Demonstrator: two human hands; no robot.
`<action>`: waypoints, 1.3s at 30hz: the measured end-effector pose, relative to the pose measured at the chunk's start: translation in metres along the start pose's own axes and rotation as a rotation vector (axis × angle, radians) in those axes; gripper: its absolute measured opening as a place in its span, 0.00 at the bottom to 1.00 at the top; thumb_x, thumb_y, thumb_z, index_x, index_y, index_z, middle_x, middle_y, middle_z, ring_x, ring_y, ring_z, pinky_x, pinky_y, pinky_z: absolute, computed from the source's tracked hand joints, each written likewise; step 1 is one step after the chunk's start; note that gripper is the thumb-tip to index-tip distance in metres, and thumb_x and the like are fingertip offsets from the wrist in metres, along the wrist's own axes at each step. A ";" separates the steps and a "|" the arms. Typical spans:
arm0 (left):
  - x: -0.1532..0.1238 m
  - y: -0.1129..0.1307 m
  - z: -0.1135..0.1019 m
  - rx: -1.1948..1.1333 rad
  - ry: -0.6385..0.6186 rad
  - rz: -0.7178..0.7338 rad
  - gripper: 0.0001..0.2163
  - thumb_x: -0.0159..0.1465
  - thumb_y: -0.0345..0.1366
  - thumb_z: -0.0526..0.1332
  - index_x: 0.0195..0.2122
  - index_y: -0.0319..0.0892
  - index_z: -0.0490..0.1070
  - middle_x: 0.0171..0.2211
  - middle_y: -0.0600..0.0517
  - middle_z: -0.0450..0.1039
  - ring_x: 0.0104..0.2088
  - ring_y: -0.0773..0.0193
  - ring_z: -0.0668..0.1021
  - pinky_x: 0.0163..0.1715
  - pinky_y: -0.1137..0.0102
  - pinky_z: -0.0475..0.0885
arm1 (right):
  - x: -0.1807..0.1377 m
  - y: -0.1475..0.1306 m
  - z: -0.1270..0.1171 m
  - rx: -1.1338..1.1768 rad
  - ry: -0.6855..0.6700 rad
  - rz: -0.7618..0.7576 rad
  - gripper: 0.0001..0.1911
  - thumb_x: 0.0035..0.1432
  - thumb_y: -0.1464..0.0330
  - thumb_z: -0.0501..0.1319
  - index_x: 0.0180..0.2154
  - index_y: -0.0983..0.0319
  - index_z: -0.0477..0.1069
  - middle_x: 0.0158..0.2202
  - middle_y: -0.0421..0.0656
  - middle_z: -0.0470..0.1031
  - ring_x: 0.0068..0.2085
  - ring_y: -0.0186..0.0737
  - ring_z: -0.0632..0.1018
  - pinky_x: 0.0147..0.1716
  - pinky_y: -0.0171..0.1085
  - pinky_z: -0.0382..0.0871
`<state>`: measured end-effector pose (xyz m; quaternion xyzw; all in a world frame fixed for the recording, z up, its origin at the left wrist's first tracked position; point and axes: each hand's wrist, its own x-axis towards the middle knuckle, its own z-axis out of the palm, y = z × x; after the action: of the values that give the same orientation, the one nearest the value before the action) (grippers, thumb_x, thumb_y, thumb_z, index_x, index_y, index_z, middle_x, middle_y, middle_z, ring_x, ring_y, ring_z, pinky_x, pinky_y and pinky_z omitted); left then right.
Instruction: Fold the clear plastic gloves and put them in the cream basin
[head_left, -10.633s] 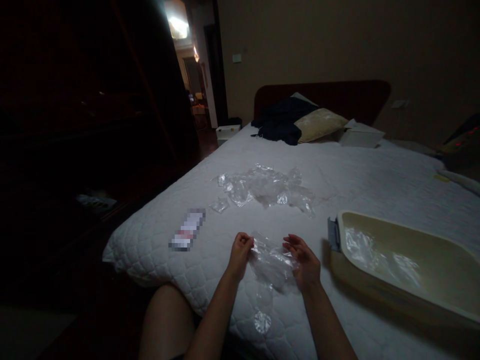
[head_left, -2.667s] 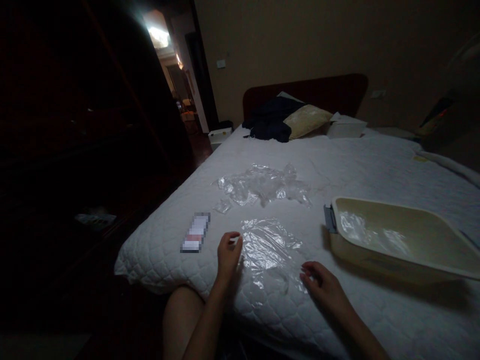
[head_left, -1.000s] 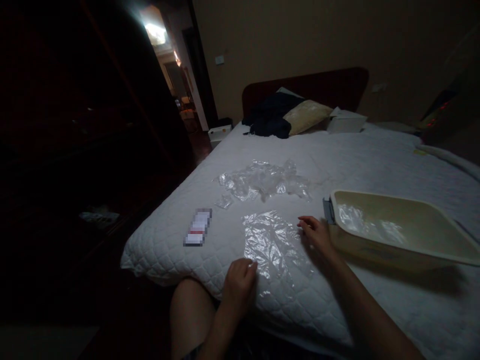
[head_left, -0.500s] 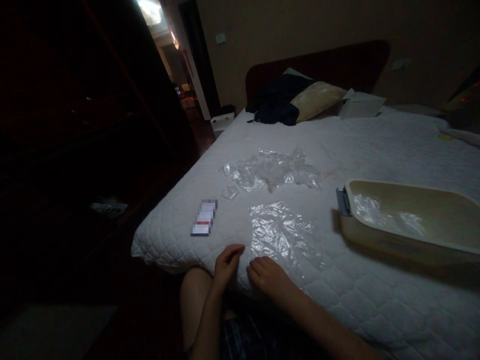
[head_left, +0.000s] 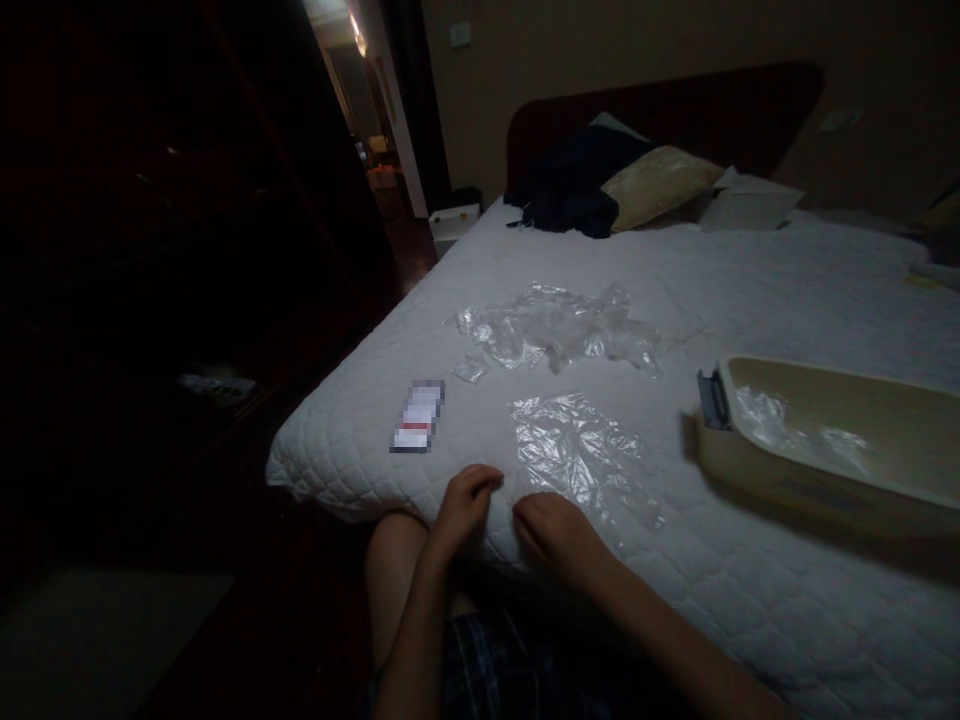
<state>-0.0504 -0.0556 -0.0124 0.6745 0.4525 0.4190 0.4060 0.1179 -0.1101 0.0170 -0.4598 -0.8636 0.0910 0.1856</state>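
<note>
My left hand (head_left: pixel 469 505) is raised over the near edge of the bed, its fingers bent together and pointing right. Close beside it, my right hand (head_left: pixel 551 530) has its fingers curled inward, tips toward the left hand. Whatever either hand may pinch is too small or dim to make out. Just beyond my right hand lies a clear plastic bag (head_left: pixel 574 445), spread flat and creased. A crumpled heap of clear plastic bags (head_left: pixel 555 330) is farther back. To the left of the flat bag is a phone (head_left: pixel 418 415), its screen pixelated.
On the right of the white quilted bed (head_left: pixel 750 620) stands a beige plastic bin (head_left: pixel 810 495) with a grey latch and clear plastic inside. Dark clothing (head_left: pixel 574 185), a tan pillow (head_left: pixel 660 187) and a pale box (head_left: pixel 750 200) lie by the headboard (head_left: pixel 675 110).
The view has shifted slightly, so the bed and bin appear farther right. My right hand's fingers look more tightly curled. The bags and phone stay where they were on the bed.
</note>
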 end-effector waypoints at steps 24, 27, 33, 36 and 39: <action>0.029 -0.012 0.009 -0.090 -0.030 0.139 0.13 0.51 0.21 0.54 0.31 0.41 0.73 0.33 0.51 0.72 0.37 0.65 0.73 0.41 0.67 0.68 | -0.004 0.003 0.016 -0.115 0.027 -0.148 0.08 0.55 0.76 0.52 0.34 0.65 0.70 0.30 0.47 0.72 0.33 0.41 0.71 0.33 0.38 0.66; 0.028 -0.011 0.009 -0.073 -0.044 0.162 0.13 0.51 0.21 0.54 0.32 0.42 0.73 0.33 0.51 0.71 0.38 0.64 0.73 0.42 0.66 0.67 | -0.002 0.002 0.002 0.030 -0.019 -0.043 0.09 0.56 0.74 0.51 0.34 0.64 0.70 0.30 0.46 0.73 0.33 0.40 0.72 0.34 0.38 0.66; 0.028 -0.008 0.011 0.028 -0.079 0.205 0.13 0.53 0.23 0.55 0.35 0.44 0.73 0.35 0.51 0.68 0.39 0.64 0.71 0.43 0.66 0.67 | 0.007 0.015 -0.020 0.419 0.112 0.169 0.09 0.57 0.69 0.51 0.36 0.61 0.69 0.34 0.45 0.73 0.37 0.37 0.73 0.39 0.37 0.66; 0.027 -0.006 0.012 0.094 -0.119 0.217 0.13 0.53 0.24 0.57 0.38 0.45 0.73 0.36 0.51 0.66 0.40 0.63 0.70 0.43 0.66 0.66 | 0.014 0.024 -0.029 0.536 0.167 0.255 0.09 0.56 0.67 0.53 0.33 0.61 0.70 0.32 0.43 0.73 0.34 0.37 0.73 0.36 0.36 0.67; 0.026 -0.004 0.013 0.112 -0.135 0.203 0.18 0.53 0.26 0.58 0.45 0.47 0.69 0.39 0.50 0.64 0.42 0.62 0.69 0.45 0.66 0.66 | 0.019 0.030 -0.037 0.610 0.180 0.308 0.09 0.55 0.65 0.54 0.33 0.61 0.71 0.31 0.43 0.73 0.33 0.37 0.74 0.34 0.36 0.68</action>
<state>-0.0336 -0.0315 -0.0153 0.7651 0.3761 0.3859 0.3526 0.1460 -0.0782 0.0457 -0.5144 -0.6974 0.3308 0.3737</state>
